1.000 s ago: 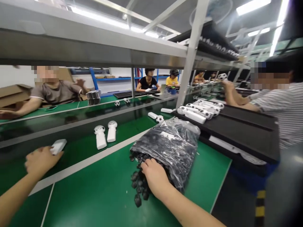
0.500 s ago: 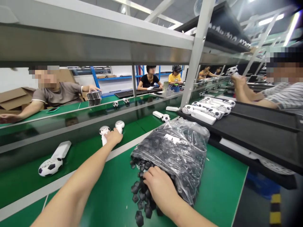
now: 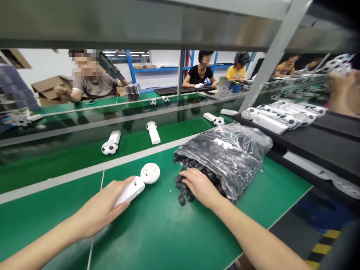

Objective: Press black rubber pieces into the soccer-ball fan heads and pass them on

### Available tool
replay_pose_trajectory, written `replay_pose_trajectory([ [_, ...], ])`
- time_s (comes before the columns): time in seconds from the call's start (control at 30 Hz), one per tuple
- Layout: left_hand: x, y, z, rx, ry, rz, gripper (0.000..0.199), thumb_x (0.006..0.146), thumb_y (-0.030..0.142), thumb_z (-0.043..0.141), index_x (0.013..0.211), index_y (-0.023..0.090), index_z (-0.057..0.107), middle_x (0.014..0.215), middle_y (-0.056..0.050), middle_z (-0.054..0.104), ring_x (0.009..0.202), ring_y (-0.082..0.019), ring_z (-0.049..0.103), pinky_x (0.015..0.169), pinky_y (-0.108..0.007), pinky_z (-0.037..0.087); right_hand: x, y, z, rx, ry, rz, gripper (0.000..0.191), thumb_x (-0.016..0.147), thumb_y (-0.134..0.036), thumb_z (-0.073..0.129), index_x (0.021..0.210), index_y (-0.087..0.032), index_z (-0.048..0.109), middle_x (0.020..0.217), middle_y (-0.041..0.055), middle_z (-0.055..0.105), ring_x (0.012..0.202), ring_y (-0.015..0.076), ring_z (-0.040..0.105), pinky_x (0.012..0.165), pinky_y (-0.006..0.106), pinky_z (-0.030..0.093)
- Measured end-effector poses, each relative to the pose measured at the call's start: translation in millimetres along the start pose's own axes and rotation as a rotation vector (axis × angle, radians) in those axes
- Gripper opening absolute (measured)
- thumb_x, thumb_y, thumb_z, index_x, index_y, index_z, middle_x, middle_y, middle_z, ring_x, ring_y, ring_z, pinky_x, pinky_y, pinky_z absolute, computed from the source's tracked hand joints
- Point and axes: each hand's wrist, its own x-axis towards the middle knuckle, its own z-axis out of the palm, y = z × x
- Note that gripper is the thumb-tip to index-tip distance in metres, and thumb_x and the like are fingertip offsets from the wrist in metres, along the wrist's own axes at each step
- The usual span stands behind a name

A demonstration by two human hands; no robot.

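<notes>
Because the left hand [image 3: 107,204] wraps only the lower handle of a white handheld fan [image 3: 150,173], with thumb and fingers closed around it, the round pierced head juts out unsupported over the green worktop [image 3: 157,236]. A push on that head could, I judge, twist the handle in the grip or tip the head down against the surface.

The right hand [image 3: 201,186] reaches into the loose black pentagon-like pieces [image 3: 182,200] at the mouth of a clear plastic bag [image 3: 225,153], fingers bent among them; whether they pinch 1 piece, several or none, I cannot tell. Taking more than 1 seems an easy slip, since the pieces lie crowded and overlapping. The bag lies on its side with its mouth open, so a knock from the right wrist or forearm could spill more across the worktop.

Behind the pale edging strip [image 3: 135,155], 1 black-patched fan [image 3: 110,147] and 1 plainer fan [image 3: 153,135] lie on a green strip; a stray piece flicked that way might land beside them and be overlooked.
</notes>
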Motion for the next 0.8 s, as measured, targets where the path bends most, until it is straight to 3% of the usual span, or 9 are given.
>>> replay_pose_trajectory([
  [0.07, -22.2, -9.2, 7.9, -0.025, 0.001, -0.031, 0.053, 0.084, 0.043, 0.036, 0.135, 0.030, 0.030, 0.118, -0.006, 0.056, 0.096, -0.025, 0.058, 0.079, -0.034, 0.048, 1.3, -1.2, -0.4, 0.000, 0.004, -0.039, 0.013, 0.084, -0.008, 0.060, 0.094, -0.016, 0.063, 0.090, 0.0056, 0.057, 0.086, 0.0209, 0.052, 0.079, 0.033, 0.047],
  [0.13, -29.0, -11.7, 11.3, -0.046, -0.029, -0.047, 0.055, 0.083, 0.045, 0.038, 0.135, 0.028, 0.031, 0.122, -0.006, 0.054, 0.103, -0.026, 0.055, 0.084, -0.036, 0.046, 3.3, -4.7, -1.9, -0.008, 0.029, -0.064, 0.008, 0.085, -0.012, 0.058, 0.087, -0.018, 0.064, 0.088, 0.0057, 0.057, 0.085, 0.0218, 0.052, 0.078, 0.035, 0.047],
  [0.3, 2.1, 11.3, 13.2, -0.107, -0.048, -0.071, 0.073, 0.078, 0.065, 0.037, 0.136, 0.021, 0.028, 0.135, -0.009, 0.042, 0.118, -0.029, 0.044, 0.095, -0.040, 0.039, 6.9, -26.8, -4.5, 0.050, 0.039, -0.082, 0.016, 0.091, -0.016, 0.045, 0.098, -0.017, 0.059, 0.083, 0.0063, 0.057, 0.082, 0.0220, 0.053, 0.077, 0.037, 0.047],
  [0.37, 16.9, 23.6, 16.4, -0.094, -0.015, -0.071, 0.074, 0.078, 0.067, 0.034, 0.133, 0.019, 0.033, 0.132, -0.011, 0.046, 0.115, -0.030, 0.047, 0.093, -0.041, 0.039, 6.9, -38.9, -5.0, 0.082, 0.029, -0.082, 0.022, 0.092, -0.016, 0.041, 0.105, -0.016, 0.058, 0.085, 0.0076, 0.056, 0.083, 0.0218, 0.054, 0.076, 0.036, 0.047],
  [0.47, 27.1, 35.3, 21.8, -0.074, -0.011, -0.020, 0.067, 0.078, 0.068, 0.032, 0.125, 0.020, 0.041, 0.117, -0.010, 0.057, 0.102, -0.029, 0.055, 0.081, -0.040, 0.044, 5.9, -54.2, -5.5, 0.161, -0.037, -0.065, 0.022, 0.091, -0.015, 0.039, 0.100, -0.017, 0.058, 0.091, 0.0078, 0.056, 0.086, 0.0201, 0.055, 0.079, 0.033, 0.047],
  [0.57, 27.5, 37.4, 24.1, -0.041, -0.036, 0.031, 0.061, 0.078, 0.068, 0.030, 0.113, 0.021, 0.048, 0.101, -0.008, 0.063, 0.087, -0.029, 0.059, 0.068, -0.038, 0.046, 3.9, -64.1, -4.9, 0.274, -0.123, 0.060, 0.017, 0.091, -0.015, 0.040, 0.093, -0.019, 0.056, 0.087, 0.0039, 0.059, 0.081, 0.0169, 0.058, 0.075, 0.029, 0.048],
  [0.67, 26.6, 33.5, 25.1, -0.039, -0.008, 0.048, 0.061, 0.078, 0.067, 0.033, 0.116, 0.021, 0.047, 0.103, -0.008, 0.061, 0.090, -0.028, 0.058, 0.068, -0.036, 0.045, 2.3, -72.4, -3.6, 0.397, -0.160, 0.175, 0.013, 0.092, -0.018, 0.040, 0.096, -0.020, 0.052, 0.082, 0.0013, 0.061, 0.073, 0.0147, 0.059, 0.067, 0.026, 0.049],
  [0.8, 25.6, 26.5, 28.6, -0.003, 0.084, 0.094, 0.080, 0.067, 0.061, 0.055, 0.132, 0.021, 0.033, 0.115, -0.009, 0.052, 0.105, -0.029, 0.051, 0.078, -0.035, 0.044, 2.6, -86.0, -1.0, 0.358, -0.022, 0.106, 0.009, 0.089, -0.021, 0.049, 0.088, -0.019, 0.058, 0.087, 0.0037, 0.060, 0.082, 0.0177, 0.057, 0.076, 0.029, 0.047],
])
